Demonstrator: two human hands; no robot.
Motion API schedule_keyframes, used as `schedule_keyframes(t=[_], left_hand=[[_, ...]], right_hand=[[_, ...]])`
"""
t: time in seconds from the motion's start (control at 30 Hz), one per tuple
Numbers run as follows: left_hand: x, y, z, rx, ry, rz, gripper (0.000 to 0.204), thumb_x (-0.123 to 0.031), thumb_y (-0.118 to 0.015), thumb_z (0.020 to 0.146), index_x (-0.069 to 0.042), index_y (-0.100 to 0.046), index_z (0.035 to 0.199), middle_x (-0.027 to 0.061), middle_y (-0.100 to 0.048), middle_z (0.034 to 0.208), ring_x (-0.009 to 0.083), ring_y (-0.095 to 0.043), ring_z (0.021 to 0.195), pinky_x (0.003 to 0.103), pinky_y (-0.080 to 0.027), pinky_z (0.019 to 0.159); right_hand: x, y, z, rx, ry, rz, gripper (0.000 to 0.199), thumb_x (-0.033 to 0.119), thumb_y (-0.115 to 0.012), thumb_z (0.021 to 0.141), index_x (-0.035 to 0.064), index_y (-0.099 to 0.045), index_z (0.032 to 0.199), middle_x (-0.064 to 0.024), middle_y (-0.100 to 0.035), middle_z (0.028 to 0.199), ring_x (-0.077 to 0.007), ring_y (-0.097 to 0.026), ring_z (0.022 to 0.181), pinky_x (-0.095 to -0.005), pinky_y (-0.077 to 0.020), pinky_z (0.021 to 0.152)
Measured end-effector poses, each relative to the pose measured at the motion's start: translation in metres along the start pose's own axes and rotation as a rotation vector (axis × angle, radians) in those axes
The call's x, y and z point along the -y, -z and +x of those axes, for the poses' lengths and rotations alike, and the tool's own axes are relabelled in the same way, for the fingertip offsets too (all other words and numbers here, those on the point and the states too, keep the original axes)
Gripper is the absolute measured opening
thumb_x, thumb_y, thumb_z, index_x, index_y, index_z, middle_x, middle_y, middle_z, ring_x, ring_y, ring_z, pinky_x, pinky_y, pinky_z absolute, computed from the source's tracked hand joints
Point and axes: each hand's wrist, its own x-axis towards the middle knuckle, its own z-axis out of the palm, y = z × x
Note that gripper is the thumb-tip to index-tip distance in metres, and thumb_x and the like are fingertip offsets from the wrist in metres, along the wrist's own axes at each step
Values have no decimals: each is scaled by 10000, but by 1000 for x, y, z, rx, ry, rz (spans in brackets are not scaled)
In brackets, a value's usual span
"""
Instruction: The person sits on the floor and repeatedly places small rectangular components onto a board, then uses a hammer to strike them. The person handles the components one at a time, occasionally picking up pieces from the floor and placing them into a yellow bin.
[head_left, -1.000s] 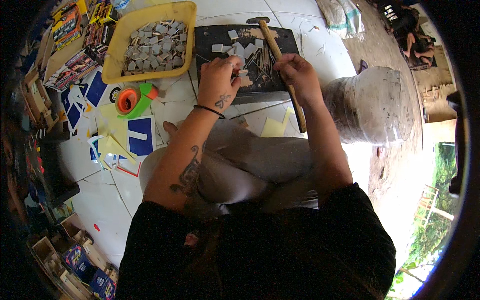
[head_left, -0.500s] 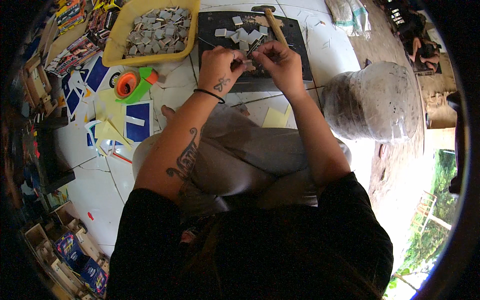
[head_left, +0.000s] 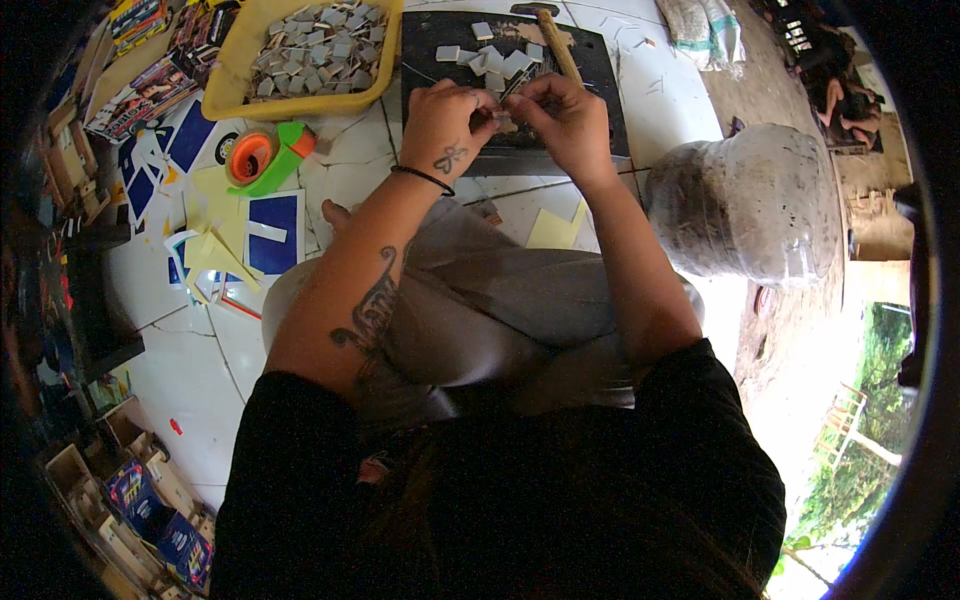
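My two hands meet over a black board (head_left: pixel 590 130), fingertips close together. My left hand (head_left: pixel 446 122) is closed in a pinch on a small flat piece, mostly hidden by the fingers. Thumb and forefinger of my right hand (head_left: pixel 568 122) are pinched just beside it; what they hold, if anything, is too small to make out. Beyond the fingertips lie several small grey-topped square pieces (head_left: pixel 494 62), with thin sliver-like bits by them. A hammer with a wooden handle (head_left: pixel 560 48) rests along the board's far right side.
A yellow basin (head_left: pixel 392 60) full of similar squares stands at the far left. Nearer are an orange-and-green tape dispenser (head_left: pixel 270 158) and blue and yellow paper scraps (head_left: pixel 215 245). A plastic-wrapped round seat (head_left: pixel 745 205) stands right. Yellow paper (head_left: pixel 556 230) lies before my legs.
Both hands stay together over the board. The small piece at my left fingertips is more covered by the fingers now. The whole view has shifted slightly.
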Motion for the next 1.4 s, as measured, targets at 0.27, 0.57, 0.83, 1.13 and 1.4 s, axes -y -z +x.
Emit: schedule_keyframes(t=[0.27, 0.57, 0.83, 1.13, 1.4], left_hand=[[0, -2, -1, 19, 37, 41, 145, -222, -712, 710, -131, -682, 818, 36, -657, 766, 226, -571, 838, 389, -373, 794], [7, -7, 1, -43, -23, -113, 159, -201, -703, 712, -102, -680, 834, 62, -651, 788, 250, -586, 805, 398, -419, 753], [-3, -10, 2, -56, 64, -261, 162, -150, -683, 757, -26, -645, 854, 128, -641, 864, 301, -621, 811, 352, -485, 724], [-6, -15, 5, -174, -86, -238, 86, -85, -645, 768, -5, -615, 753, 118, -578, 698, 277, -567, 599, 354, -459, 573], [-8, -16, 3, -161, -53, -260, 79, -77, -640, 765, -9, -607, 745, 124, -574, 702, 275, -568, 595, 349, -457, 571]], right_hand=[[2, 0, 0, -2, 12, -20, 115, 107, -692, 801, 10, -639, 830, -53, -671, 741, -75, -615, 674, -227, -499, 625], [-2, -5, -1, -30, 143, -121, 78, 71, -675, 807, 2, -638, 816, -56, -668, 741, -82, -627, 681, -236, -506, 619], [8, 6, -5, -59, 130, -271, 227, 165, -723, 759, 12, -628, 896, -114, -659, 867, -210, -652, 801, -324, -515, 703], [-19, 46, -42, 44, -346, -800, 505, 172, -601, 812, 11, -371, 1231, -250, -501, 1104, -420, -584, 935, -450, -481, 819], [48, 100, -122, 22, -421, -134, 358, 101, -496, 909, 37, -454, 1258, -135, -562, 794, -168, -589, 709, -306, -462, 626]])
